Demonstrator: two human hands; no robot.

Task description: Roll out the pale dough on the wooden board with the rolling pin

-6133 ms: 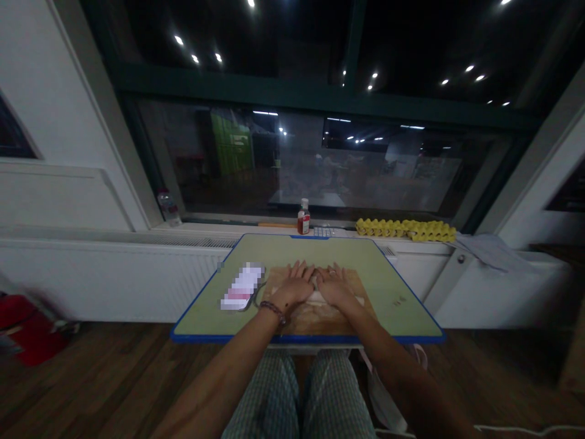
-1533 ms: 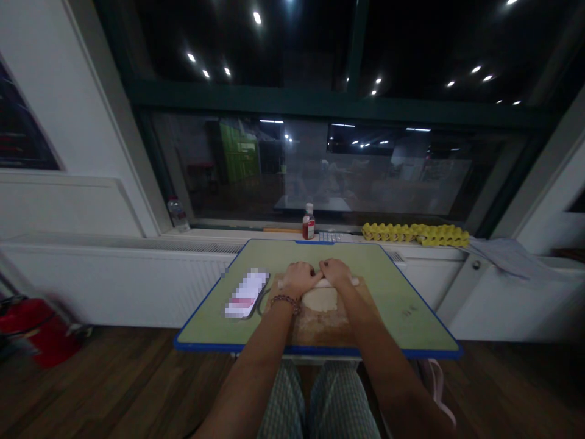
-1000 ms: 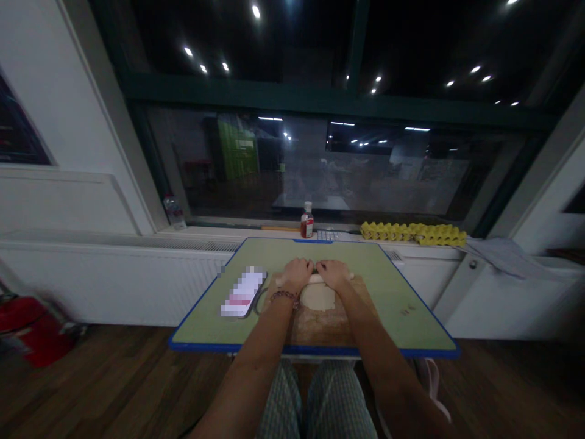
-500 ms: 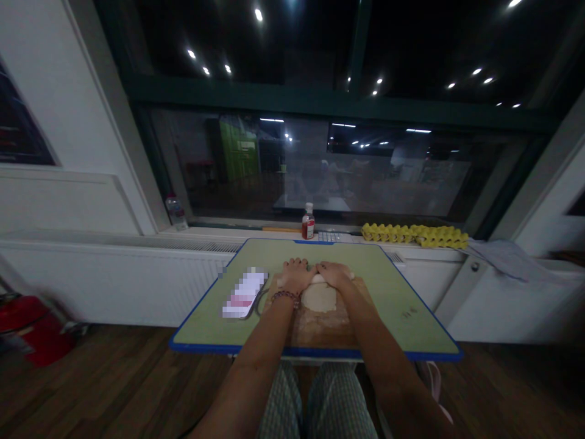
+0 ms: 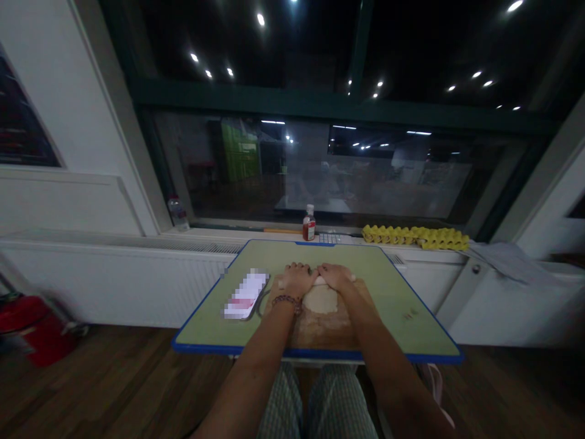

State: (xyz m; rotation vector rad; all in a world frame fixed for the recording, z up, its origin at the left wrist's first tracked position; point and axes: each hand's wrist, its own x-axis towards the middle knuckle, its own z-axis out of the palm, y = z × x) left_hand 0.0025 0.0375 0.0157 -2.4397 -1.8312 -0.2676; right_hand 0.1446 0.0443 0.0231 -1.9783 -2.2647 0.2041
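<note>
A light wooden rolling pin (image 5: 321, 280) lies crosswise over the far part of a flat, pale sheet of dough (image 5: 320, 300). My left hand (image 5: 299, 280) bears down on the pin's left part, fingers bent over its far side. On the right part rests my right hand (image 5: 333, 275), also curled over the pin, with the thumbs close together near its middle. Short ends of the pin stick out beyond both hands. Beneath the dough is a brown wooden board (image 5: 320, 334) with whitish, flour-like smears.
The board lies on a small green table (image 5: 402, 329) with a blue edge. Left of it are a phone (image 5: 247, 296) and a dark cable. On the windowsill stand a red-labelled bottle (image 5: 309, 224), a yellow egg tray (image 5: 414, 236) and a clear bottle (image 5: 178, 214).
The whole view has shifted very slightly. Both hands stay on the rolling pin at the far part of the dough, with hardly any movement visible.
</note>
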